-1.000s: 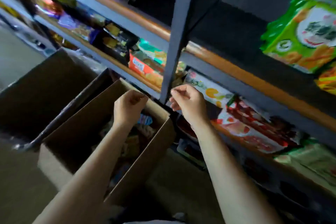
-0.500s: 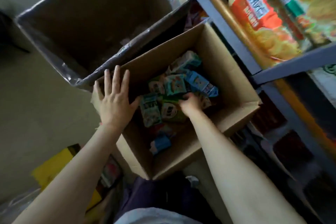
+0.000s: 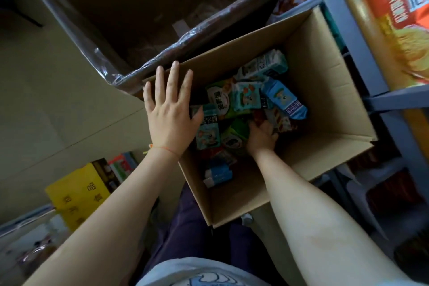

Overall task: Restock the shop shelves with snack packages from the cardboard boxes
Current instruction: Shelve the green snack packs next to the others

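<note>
Restocking far from finished: open brown cardboard box [image 3: 320, 109] holds many blue-green snack packets [image 3: 246, 97]; right hand [image 3: 262, 137] grip buried among them, closure unclear; left hand [image 3: 171, 111] spread flat on rim.

The cardboard box [image 3: 320, 90] gapes open on top — shelf frame [image 3: 343, 28] crowds its right wall.

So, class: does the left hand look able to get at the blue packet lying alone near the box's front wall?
Probably yes: the left hand rests open on the box rim, and nothing covers the blue packet.
</note>
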Demonstrator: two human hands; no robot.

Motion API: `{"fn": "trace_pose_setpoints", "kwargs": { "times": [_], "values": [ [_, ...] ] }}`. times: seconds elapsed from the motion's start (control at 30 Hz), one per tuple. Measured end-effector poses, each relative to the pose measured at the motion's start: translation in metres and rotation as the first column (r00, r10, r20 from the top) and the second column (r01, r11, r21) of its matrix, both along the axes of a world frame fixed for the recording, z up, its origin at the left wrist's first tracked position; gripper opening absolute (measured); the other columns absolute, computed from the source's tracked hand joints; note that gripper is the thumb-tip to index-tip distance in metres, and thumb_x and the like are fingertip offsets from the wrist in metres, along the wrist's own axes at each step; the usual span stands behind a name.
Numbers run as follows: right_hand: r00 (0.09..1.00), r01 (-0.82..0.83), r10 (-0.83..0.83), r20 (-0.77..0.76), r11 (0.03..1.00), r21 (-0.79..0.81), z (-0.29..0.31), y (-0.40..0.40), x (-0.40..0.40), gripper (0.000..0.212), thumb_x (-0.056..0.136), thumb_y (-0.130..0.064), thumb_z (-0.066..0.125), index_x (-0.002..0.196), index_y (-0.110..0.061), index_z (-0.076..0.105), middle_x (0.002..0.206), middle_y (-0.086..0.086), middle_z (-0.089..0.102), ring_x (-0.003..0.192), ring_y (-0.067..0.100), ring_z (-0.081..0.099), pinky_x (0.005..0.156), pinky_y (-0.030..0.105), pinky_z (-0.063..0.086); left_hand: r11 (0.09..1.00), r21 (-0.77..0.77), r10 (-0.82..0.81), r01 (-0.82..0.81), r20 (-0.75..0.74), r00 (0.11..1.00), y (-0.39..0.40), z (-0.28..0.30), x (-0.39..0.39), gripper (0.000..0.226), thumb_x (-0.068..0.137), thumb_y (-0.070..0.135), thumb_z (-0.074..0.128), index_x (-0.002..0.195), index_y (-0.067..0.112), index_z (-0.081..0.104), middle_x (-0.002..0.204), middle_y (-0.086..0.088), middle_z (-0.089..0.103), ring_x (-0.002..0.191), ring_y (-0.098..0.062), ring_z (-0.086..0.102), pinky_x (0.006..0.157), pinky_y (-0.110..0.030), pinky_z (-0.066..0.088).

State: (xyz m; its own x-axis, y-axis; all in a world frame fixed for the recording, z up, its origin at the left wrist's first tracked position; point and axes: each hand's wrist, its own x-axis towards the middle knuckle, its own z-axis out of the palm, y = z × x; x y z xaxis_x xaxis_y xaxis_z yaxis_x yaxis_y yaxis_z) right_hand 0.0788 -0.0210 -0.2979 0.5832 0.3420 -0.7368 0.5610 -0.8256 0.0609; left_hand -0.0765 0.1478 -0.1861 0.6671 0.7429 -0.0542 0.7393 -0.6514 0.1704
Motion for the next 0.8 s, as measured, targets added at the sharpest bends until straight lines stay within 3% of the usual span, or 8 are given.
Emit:
{"fn": "trace_pose_setpoints", "kwargs": {
  "times": [0.23,0.37,0.47,0.57,0.63,0.7,0.73,0.8],
  "values": [
    [0.96,0.231,-0.202,-0.195,0.964,0.135,0.014,0.013,-0.005,0.074,0.084,-0.032,0.076,0.142,-0.014,0.035,0.139,0.013,0.051,0.129,0.034,0.049,0.104,0.044,0.044,1.0,-0.002,-0.002,0.002,-0.007,1.0,0.0,-0.002,0.002,0.079,0.091,0.044,0.064,0.158,0.023,0.029,0.169,-0.008,0.013,0.156,-0.035,0.007,0.124,-0.054,0.002],
    [0.859,0.494,-0.407,-0.309,0.819,0.293,0.056,0.019,-0.007,0.054,0.084,-0.034,0.075,0.131,-0.018,0.052,0.12,0.003,0.062,0.113,0.026,0.06,0.082,0.032,0.049,0.999,-0.035,-0.013,0.012,-0.023,1.0,0.0,0.002,0.003,0.077,0.092,0.047,0.061,0.159,0.023,0.028,0.17,-0.008,0.01,0.156,-0.035,0.004,0.124,-0.054,0.003],
    [0.775,0.632,-0.487,-0.404,0.624,0.46,0.099,0.011,-0.01,0.047,0.084,-0.035,0.076,0.125,-0.021,0.057,0.105,-0.006,0.059,0.097,0.015,0.059,0.077,0.027,0.044,0.997,-0.073,-0.01,0.009,-0.016,1.0,-0.002,0.01,0.006,0.076,0.096,0.05,0.053,0.16,0.02,0.026,0.17,-0.009,0.008,0.156,-0.034,0.0,0.125,-0.053,0.003],
    [0.52,0.847,-0.558,-0.647,0.241,0.474,0.14,-0.006,-0.012,0.037,0.082,-0.032,0.079,0.116,-0.025,0.064,0.103,-0.008,0.068,0.091,0.007,0.065,0.071,0.021,0.051,0.967,-0.241,0.117,-0.088,0.107,0.987,-0.018,0.032,0.016,0.083,0.098,0.055,0.051,0.161,0.013,0.018,0.169,-0.01,0.012,0.157,-0.029,0.003,0.127,-0.045,0.005],
    [0.405,0.887,-0.535,-0.741,0.031,0.461,0.166,-0.022,-0.008,0.024,0.083,-0.027,0.078,0.105,-0.024,0.07,0.099,-0.005,0.074,0.09,0.012,0.071,0.07,0.025,0.056,0.832,-0.536,0.299,-0.148,0.207,0.931,-0.037,0.049,0.029,0.089,0.096,0.057,0.055,0.161,0.012,0.014,0.166,-0.009,0.024,0.153,-0.024,0.022,0.125,-0.04,0.019],
    [0.348,0.877,-0.513,-0.784,-0.118,0.466,0.194,-0.041,0.001,0.011,0.087,-0.021,0.075,0.097,-0.021,0.072,0.092,-0.003,0.076,0.084,0.013,0.071,0.069,0.026,0.057,0.549,-0.826,0.485,-0.127,0.191,0.854,-0.06,0.073,0.048,0.089,0.09,0.064,0.06,0.158,0.017,0.027,0.15,-0.005,0.049,0.132,-0.018,0.051,0.114,-0.04,0.04],
    [0.334,0.866,-0.514,-0.79,-0.165,0.473,0.21,-0.052,0.006,0.006,0.088,-0.02,0.072,0.094,-0.02,0.072,0.087,-0.004,0.075,0.079,0.012,0.071,0.067,0.026,0.058,0.42,-0.903,0.543,-0.088,0.173,0.822,-0.072,0.086,0.058,0.08,0.088,0.065,0.062,0.149,0.017,0.043,0.138,-0.004,0.061,0.12,-0.018,0.061,0.108,-0.042,0.048],
    [0.337,0.828,-0.539,-0.772,-0.221,0.516,0.237,-0.075,0.017,0.009,0.088,-0.026,0.072,0.095,-0.021,0.07,0.088,-0.004,0.074,0.08,0.014,0.071,0.069,0.028,0.059,0.295,-0.954,0.565,0.043,0.211,0.797,-0.097,0.116,0.075,0.045,0.092,0.055,0.065,0.118,0.019,0.065,0.114,-0.005,0.075,0.102,-0.021,0.072,0.099,-0.045,0.055]
  ]
}}
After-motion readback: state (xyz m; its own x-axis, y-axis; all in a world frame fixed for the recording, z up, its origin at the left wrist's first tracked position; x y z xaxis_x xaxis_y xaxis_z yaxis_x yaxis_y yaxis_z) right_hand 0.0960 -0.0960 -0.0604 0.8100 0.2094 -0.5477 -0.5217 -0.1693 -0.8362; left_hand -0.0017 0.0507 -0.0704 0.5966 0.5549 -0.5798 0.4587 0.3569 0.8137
